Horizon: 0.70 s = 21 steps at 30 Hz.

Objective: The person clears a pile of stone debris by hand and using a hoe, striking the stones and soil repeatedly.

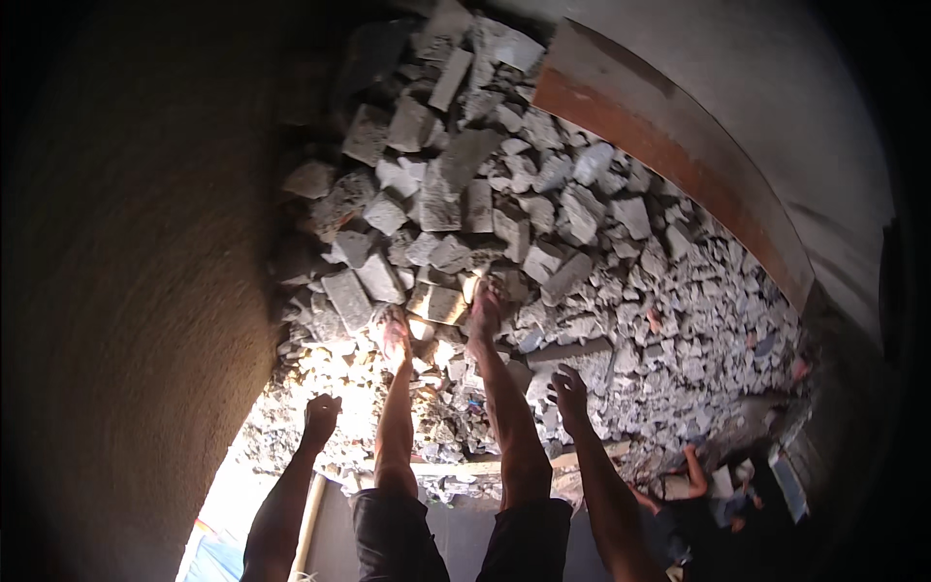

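Observation:
My left hand (322, 415) hangs beside my left leg, over small sunlit rubble. Its fingers look loosely curled, and no held thing shows in it. To the right of my right leg, my right hand (568, 390) is held above the debris with its fingers apart and nothing in them. A long, flat grey piece (569, 351) lies just beyond that hand. Past my feet are several broken grey blocks, among them a sunlit block (437, 303) between the feet and another block (347, 300) left of them.
A rough wall (136, 291) rises on the left. A curved, brown-edged panel (659, 136) borders the heap at upper right. Smaller rubble (689, 339) spreads to the right. Another person's arm (696, 473) shows at lower right. A wooden pole (309, 524) stands near my left forearm.

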Each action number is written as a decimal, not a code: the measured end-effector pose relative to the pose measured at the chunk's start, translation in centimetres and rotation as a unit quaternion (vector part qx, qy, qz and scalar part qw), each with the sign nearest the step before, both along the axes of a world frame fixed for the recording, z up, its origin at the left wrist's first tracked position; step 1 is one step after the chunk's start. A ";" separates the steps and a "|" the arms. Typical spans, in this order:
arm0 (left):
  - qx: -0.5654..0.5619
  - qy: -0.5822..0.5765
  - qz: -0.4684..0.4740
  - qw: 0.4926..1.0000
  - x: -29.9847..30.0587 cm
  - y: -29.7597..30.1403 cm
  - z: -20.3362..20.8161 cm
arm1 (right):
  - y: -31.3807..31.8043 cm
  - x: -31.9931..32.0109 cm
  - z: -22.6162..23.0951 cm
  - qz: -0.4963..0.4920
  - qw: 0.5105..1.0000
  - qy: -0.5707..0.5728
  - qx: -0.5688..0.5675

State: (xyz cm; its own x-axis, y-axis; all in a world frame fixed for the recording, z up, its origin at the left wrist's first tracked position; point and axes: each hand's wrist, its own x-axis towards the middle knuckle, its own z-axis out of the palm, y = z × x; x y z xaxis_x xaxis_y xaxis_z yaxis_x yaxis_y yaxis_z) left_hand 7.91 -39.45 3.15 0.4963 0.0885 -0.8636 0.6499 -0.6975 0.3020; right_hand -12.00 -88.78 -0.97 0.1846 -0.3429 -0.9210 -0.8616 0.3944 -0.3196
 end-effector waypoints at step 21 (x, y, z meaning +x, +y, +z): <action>0.211 0.185 0.220 0.934 -30.3 2.9 23.8 | -3.3 21.1 0.6 0.402 0.905 -0.128 0.051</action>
